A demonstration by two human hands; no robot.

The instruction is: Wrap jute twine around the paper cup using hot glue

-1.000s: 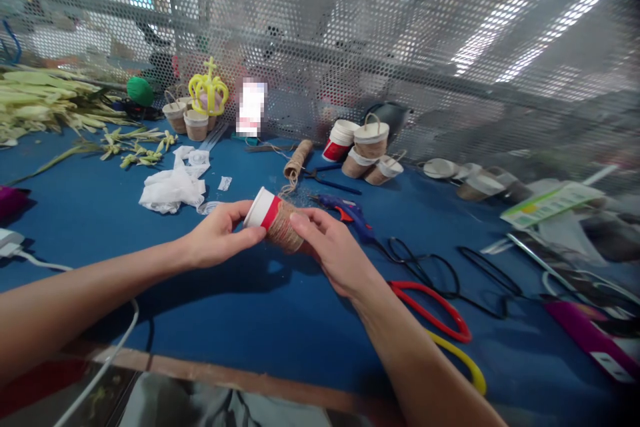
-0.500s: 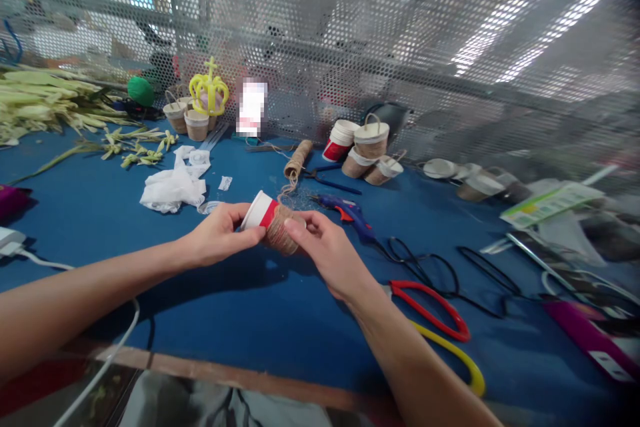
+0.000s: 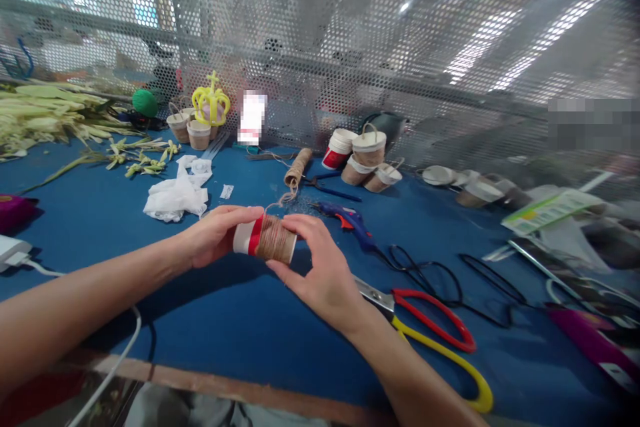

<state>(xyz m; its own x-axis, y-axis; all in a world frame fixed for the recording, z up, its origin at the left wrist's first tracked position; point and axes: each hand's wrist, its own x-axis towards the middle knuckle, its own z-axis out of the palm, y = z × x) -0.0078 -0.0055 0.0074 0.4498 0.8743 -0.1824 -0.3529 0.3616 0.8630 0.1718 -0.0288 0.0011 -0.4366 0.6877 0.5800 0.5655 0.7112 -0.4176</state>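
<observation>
White-and-red paper cup [image 3: 245, 238], likely light, crushable; left hand [image 3: 216, 235] pinching white end, right hand [image 3: 320, 270] brown twine wrap [image 3: 275, 239], presumably surest grip.

I hold a paper cup [image 3: 244, 240] on its side, base to my right. White shows at the wider end, then a red band [image 3: 255, 236], then brown twine [image 3: 276, 239] in close coils. A loose strand [image 3: 287, 198] trails towards the twine roll [image 3: 300, 164] beyond.

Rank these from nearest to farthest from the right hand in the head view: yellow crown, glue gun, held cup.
1. Held cup: touching the right hand, on its left.
2. Glue gun: just beyond, rightward.
3. Yellow crown: back left.
</observation>
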